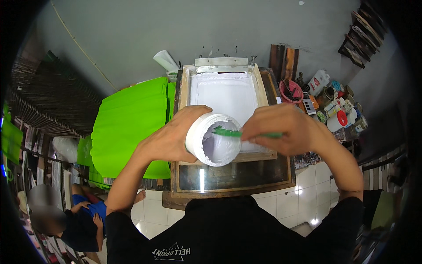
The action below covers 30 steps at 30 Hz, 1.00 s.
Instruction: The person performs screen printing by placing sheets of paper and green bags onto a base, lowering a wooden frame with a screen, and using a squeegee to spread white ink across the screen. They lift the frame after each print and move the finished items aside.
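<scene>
My left hand point(178, 136) is wrapped round a white tub point(193, 143), tilted so its mouth faces me. Thick white ink point(225, 147) coats the tub's inner wall. Between the fingers of my right hand point(283, 127) is a green scraper point(228, 132), its tip inside the tub's mouth. Beneath both hands lies a wooden-framed printing screen point(261, 88), its mesh point(224, 94) covered with white ink. A metal-edged squeegee point(221, 62) rests across the screen's far end.
Bright green fabric sheets point(127, 127) are stacked to the left. On the right stand several ink pots, a pink basin point(291, 91), a white jug point(318, 81) and a phone point(308, 103). A glass-topped board point(228, 176) lies under the screen. Another person point(83, 224) sits at lower left.
</scene>
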Motion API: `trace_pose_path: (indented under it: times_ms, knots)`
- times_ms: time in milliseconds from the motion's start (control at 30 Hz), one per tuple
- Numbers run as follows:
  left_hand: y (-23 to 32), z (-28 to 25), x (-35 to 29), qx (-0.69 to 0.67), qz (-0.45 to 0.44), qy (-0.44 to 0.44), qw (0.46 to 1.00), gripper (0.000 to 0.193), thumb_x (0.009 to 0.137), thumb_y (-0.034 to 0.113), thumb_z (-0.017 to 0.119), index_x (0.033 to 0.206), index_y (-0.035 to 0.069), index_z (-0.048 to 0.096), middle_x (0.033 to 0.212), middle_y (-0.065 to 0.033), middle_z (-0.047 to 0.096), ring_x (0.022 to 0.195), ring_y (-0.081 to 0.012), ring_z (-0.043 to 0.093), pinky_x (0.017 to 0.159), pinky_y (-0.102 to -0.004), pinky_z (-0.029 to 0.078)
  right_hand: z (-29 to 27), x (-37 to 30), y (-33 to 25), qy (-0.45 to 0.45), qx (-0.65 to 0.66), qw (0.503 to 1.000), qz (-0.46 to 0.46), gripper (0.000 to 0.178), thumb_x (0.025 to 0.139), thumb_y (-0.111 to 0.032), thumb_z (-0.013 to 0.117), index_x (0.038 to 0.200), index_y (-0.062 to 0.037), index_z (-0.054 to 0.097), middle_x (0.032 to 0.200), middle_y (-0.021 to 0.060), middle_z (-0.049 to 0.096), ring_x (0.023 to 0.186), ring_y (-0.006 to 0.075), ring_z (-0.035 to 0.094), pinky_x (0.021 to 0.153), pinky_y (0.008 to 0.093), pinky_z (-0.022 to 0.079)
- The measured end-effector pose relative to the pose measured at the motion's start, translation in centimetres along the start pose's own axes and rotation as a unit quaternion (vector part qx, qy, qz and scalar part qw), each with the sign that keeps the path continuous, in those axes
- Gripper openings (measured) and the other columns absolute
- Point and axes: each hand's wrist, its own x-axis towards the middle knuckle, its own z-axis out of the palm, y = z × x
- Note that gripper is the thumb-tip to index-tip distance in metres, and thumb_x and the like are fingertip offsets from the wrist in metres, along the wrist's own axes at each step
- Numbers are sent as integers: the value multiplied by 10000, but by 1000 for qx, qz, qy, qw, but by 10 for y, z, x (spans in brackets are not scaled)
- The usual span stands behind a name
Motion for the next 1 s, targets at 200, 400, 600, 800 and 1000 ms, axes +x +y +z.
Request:
trace_pose_path:
  times_ms: [200,400,600,800,1000]
  knots:
    - [-32,30,-2,78,45,88,992,991,566,159,917,1427,28,444,1423,-219,484,1330,-426,457,1142,-506,333,58,-25,37,165,338,890,258,187,941,-53,662,1101,37,695,913,107,721,841,197,706,800,333,576]
    - [-53,51,1,133,50,139,980,1023,558,163,931,1438,33,426,1423,-219,480,1349,-432,441,1145,-533,325,132,-40,56,334,563,691,307,191,954,-49,593,1107,56,640,873,141,681,799,216,690,789,392,595]
    - [-71,68,12,140,7,154,978,1068,554,155,932,1465,35,387,1450,-224,453,1380,-426,411,1158,-527,307,166,-53,70,458,654,519,307,211,947,-57,585,1137,29,611,925,143,669,818,236,686,819,434,610]
    - [-92,84,20,107,-19,209,972,1093,541,147,920,1475,23,365,1490,-232,419,1395,-432,395,1175,-504,295,160,-60,79,521,622,499,304,225,940,-69,601,1139,37,607,965,154,673,838,249,695,831,450,610]
    - [-105,99,41,4,-140,241,960,1076,572,171,905,1480,6,352,1443,-258,436,1374,-444,397,1185,-489,302,137,-75,101,540,596,522,284,243,936,-82,588,1159,13,603,967,132,686,835,225,694,838,444,611]
